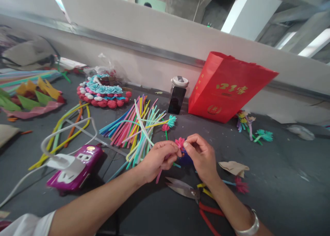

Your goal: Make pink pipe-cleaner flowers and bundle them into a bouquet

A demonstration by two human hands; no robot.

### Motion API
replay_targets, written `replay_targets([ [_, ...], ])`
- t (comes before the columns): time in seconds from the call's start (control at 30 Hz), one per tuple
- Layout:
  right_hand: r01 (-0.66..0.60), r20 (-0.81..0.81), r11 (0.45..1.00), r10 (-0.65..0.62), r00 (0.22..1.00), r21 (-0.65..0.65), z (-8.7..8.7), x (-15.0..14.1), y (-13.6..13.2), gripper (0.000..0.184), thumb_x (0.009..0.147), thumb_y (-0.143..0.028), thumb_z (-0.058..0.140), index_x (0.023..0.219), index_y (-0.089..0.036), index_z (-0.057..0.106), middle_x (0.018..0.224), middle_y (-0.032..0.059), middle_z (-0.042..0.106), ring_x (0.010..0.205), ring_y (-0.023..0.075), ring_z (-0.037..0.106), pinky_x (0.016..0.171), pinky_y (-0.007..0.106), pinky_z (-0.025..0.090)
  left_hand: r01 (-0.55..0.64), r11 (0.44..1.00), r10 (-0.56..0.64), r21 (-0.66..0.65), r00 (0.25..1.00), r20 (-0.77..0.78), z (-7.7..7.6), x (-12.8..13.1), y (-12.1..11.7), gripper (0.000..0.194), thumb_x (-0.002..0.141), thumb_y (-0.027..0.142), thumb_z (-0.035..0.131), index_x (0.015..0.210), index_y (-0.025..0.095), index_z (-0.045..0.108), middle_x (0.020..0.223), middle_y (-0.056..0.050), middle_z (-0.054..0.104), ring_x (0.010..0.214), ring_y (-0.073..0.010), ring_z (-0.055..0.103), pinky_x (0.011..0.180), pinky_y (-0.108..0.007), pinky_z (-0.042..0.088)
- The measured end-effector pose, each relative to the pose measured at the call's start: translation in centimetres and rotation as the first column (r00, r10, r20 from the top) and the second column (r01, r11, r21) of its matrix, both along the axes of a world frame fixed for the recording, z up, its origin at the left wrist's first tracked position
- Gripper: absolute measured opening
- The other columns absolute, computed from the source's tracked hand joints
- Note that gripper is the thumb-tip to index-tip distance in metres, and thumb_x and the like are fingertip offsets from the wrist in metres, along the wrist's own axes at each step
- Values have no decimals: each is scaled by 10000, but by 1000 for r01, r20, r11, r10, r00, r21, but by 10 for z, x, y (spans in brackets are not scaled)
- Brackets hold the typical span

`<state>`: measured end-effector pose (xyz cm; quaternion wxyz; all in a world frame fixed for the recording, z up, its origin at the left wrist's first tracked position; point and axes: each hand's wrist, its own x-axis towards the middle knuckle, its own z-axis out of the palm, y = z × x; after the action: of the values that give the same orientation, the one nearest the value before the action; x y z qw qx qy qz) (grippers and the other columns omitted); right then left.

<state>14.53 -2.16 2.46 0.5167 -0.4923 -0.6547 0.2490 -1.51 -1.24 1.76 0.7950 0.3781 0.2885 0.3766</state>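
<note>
Both my hands meet at a small pink flower that looks made of fuzzy pipe cleaner. My left hand pinches it from the left, with a pink stem end hanging below the fingers. On the other side, my right hand has thumb and forefinger closed at the petals. Something dark blue shows under the fingers, partly hidden. Scissors with red handles lie below my hands, blades apart, the right forearm passing over them. Just beyond the hands are a turquoise flower and a red flower.
A fan of coloured pipe cleaners spreads left of my hands. Nearer stands a purple power strip with a white charger and cable. Behind are a phone against a cup, a red paper bag and a flowered headpiece.
</note>
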Motion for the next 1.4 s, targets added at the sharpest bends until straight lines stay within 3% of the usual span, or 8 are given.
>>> replay_targets([
  [0.27, 12, 2, 1000, -12, 1000, 13, -2, 0, 1, 142, 849, -236, 600, 715, -196, 576, 728, -22, 561, 654, 125, 506, 623, 237, 413, -29, 999, 29, 20, 1000, -8, 0, 0, -2, 134, 775, 237, 571, 682, 148, 609, 426, 79, 337, 374, -41, 156, 394, -224, 80],
  [0.5, 37, -69, 999, -39, 997, -23, -3, 2, 0, 96, 851, -298, 631, 866, -204, 640, 765, -2, 634, 676, 145, 573, 638, 252, 469, -140, 972, 159, 190, 983, -88, 1, 2, -2, 223, 798, 332, 647, 760, 115, 676, 447, 86, 335, 417, -43, 232, 415, -207, 131],
  [0.7, 101, -142, 995, -103, 985, -15, -9, 4, 1, 163, 858, -328, 631, 966, -208, 648, 830, 19, 641, 711, 158, 590, 630, 263, 490, -190, 953, 211, 235, 975, -68, 1, 2, -1, 245, 786, 368, 679, 799, 124, 695, 471, 85, 355, 439, -44, 250, 436, -205, 152],
  [0.93, 65, -95, 992, -54, 994, 112, -6, 5, -3, 89, 854, -280, 645, 919, -220, 655, 806, 2, 593, 692, 146, 562, 630, 265, 470, -212, 948, 241, 238, 965, -99, 1, 2, -2, 305, 755, 420, 707, 812, 120, 700, 485, 83, 366, 449, -44, 252, 443, -212, 159],
  [1.13, 16, 6, 994, -17, 1000, 105, 2, 2, -4, 65, 880, -236, 614, 835, -209, 652, 778, -5, 599, 701, 143, 559, 655, 266, 444, -189, 942, 225, 276, 969, -103, -4, 2, -2, 267, 771, 390, 698, 777, 124, 679, 541, 65, 407, 480, -44, 281, 447, -207, 177],
  [1.4, 26, 48, 998, -28, 998, 53, 3, 2, -4, 116, 895, -268, 591, 801, -208, 623, 733, -14, 583, 652, 139, 536, 624, 258, 430, -80, 980, 100, 180, 989, -105, 3, -2, -1, 208, 786, 324, 639, 723, 128, 665, 449, 83, 324, 414, -46, 217, 421, -226, 105],
])
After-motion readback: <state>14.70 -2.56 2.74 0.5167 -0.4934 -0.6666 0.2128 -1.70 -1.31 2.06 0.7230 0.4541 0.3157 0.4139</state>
